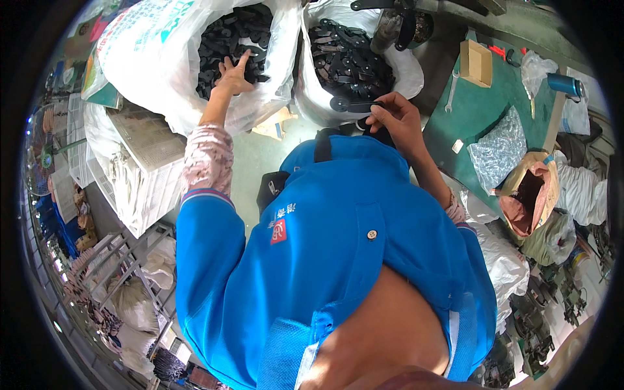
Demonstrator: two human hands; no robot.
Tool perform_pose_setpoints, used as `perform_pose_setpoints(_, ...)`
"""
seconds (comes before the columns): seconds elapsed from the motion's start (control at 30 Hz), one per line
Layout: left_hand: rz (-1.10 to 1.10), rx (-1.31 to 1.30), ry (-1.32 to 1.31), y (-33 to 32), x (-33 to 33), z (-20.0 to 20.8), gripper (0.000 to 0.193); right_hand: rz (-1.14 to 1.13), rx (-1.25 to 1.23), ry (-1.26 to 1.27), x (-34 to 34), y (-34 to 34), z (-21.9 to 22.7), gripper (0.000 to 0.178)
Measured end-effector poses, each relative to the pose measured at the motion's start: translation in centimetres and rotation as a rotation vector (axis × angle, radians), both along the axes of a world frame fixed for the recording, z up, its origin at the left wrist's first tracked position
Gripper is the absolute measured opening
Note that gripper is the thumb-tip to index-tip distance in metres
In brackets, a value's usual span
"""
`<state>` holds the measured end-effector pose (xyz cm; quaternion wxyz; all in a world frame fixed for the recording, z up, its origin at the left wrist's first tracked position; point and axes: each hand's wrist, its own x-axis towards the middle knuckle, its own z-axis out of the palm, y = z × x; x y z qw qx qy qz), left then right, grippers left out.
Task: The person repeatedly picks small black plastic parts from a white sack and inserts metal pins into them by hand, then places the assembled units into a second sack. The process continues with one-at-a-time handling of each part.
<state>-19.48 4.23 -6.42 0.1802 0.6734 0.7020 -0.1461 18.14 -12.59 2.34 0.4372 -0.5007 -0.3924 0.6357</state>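
My left hand (233,78) reaches into a large white woven sack (156,58) with its fingers spread, above a heap of black elongated parts (237,29). Nothing shows in its grip. Between the thumb and fingers of my right hand (398,122) is one end of a flat black lever-like part (351,104) with a rounded, holed end pointing left. That part lies over the near rim of a second white sack (408,73), which holds more black parts (351,58). The palm side of my right hand is hidden.
A green worktable (435,117) on the right carries a wrench (452,92), a small cardboard box (476,64) and bubble wrap (499,149). Beside it stands an open brown sack (530,195). Black machinery (404,23) juts over the second sack. White-wrapped stacks (146,162) stand at left.
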Motion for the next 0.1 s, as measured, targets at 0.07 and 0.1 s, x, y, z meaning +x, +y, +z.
perform_pose_setpoints(0.07,-0.03,-0.121,-0.038,1.7,-0.2,0.3,0.109,-0.022,0.03,0.062,-0.2,-0.4,0.1,0.024)
perform_pose_setpoints(0.1,-0.04,-0.172,-0.076,2.6,-0.3,0.2,0.104,-0.034,0.044,0.091,-0.2,-0.6,0.2,0.028)
